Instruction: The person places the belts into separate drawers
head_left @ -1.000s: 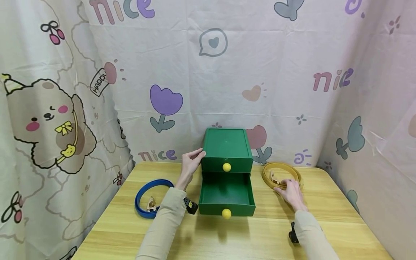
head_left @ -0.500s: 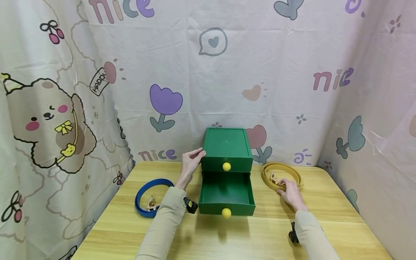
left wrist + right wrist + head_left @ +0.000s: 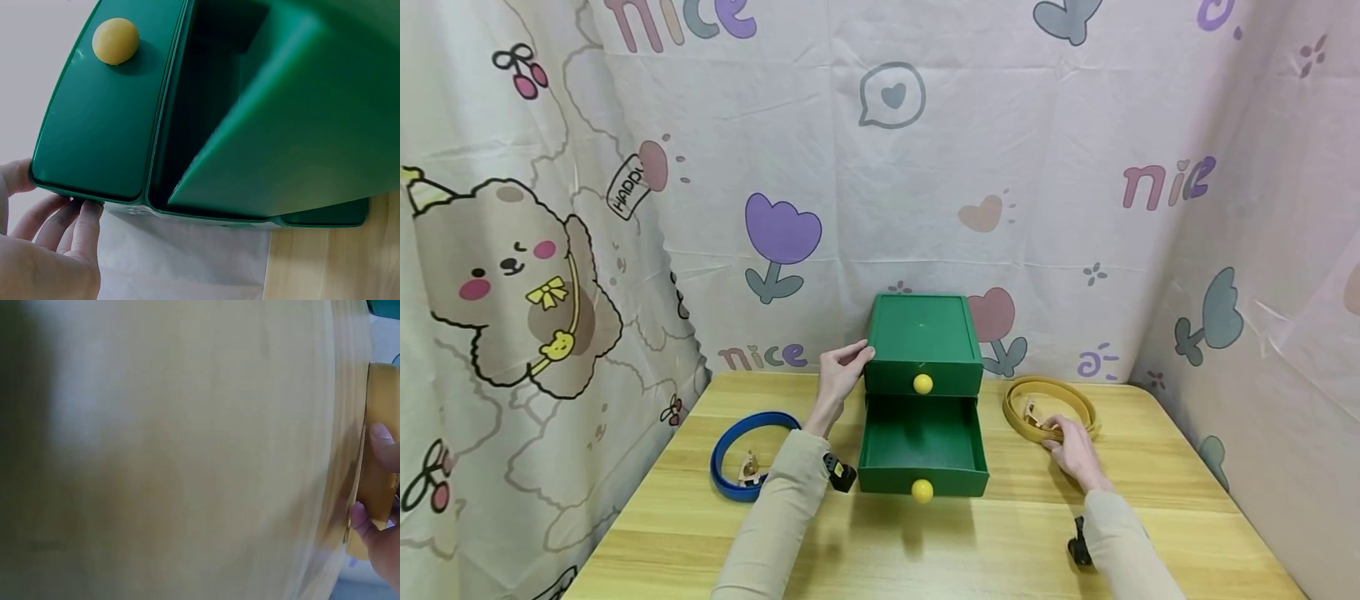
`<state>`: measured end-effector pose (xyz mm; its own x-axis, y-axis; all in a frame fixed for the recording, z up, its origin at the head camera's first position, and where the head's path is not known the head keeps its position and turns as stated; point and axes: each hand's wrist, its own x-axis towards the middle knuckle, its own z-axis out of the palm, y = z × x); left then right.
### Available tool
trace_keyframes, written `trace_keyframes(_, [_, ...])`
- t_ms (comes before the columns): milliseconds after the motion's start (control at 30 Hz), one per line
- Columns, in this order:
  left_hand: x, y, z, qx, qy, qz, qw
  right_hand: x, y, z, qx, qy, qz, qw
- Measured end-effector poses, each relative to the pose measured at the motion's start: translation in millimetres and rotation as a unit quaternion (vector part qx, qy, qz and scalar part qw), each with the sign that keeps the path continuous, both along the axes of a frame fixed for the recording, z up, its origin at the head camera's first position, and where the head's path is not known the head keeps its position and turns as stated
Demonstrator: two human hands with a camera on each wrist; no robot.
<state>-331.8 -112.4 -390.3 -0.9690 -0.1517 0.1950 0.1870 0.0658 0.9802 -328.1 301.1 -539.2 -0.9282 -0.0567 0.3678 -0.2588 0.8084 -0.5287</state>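
My left hand (image 3: 837, 382) holds the upper left corner of a green drawer cabinet (image 3: 925, 327). In the left wrist view its bent fingers (image 3: 86, 232) touch the side wall, with the thumb at the top edge. Below the shut top drawer (image 3: 887, 379), the lower drawer (image 3: 887, 483) is pulled out, its inside bare. To the right, my right hand (image 3: 1077, 454) grips the near side of a coiled yellow belt (image 3: 1017, 423) with a gold-coloured buckle. The right wrist view catches only the fingertips on the yellow belt (image 3: 382, 400) at its right edge.
A coiled blue belt (image 3: 721, 467) with a gold-coloured buckle lies on the wooden table (image 3: 662, 517), left of the cabinet and beside my left forearm. Printed curtains (image 3: 910, 192) stand behind the table and along both sides. Yellow ball knobs (image 3: 922, 492) stick out from the drawer fronts.
My right thumb and fingers have drawn together on the yellow belt's near side, the thumb shifting slightly right. The left hand, cabinet and blue belt have not visibly moved.
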Motion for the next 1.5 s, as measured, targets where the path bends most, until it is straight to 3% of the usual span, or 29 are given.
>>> trace_keyframes(267, [-1.8,0.2,-0.7,0.0,0.006,-0.001,1.0,5.7,4,1.5,-0.019,-0.005,-0.013,0.9997])
trace_keyframes(700, [-1.9,-2.4,0.4,0.002,-0.003,-0.011,0.9999,10.4,1,6.4,-0.026,0.027,-0.021,0.9991])
trace_keyframes(967, [26.6,1.7,27.6,-0.008,-0.002,-0.019,0.9998,14.5,-3,10.0,-0.033,0.052,-0.02,0.9979])
trace_keyframes(1067, [27.9,2.2,28.3,-0.009,0.001,-0.019,0.9998,17.1,-4,12.7,-0.04,0.048,-0.023,0.9977])
trace_keyframes(1300, [1.8,-1.5,3.3,0.003,0.001,-0.011,0.9999,21.6,-8,21.1,-0.049,0.062,-0.027,0.9965])
trace_keyframes(1500, [-2.4,-1.1,-1.5,0.003,0.006,0.002,1.0,24.5,-12,31.0,-0.05,0.092,-0.026,0.9941])
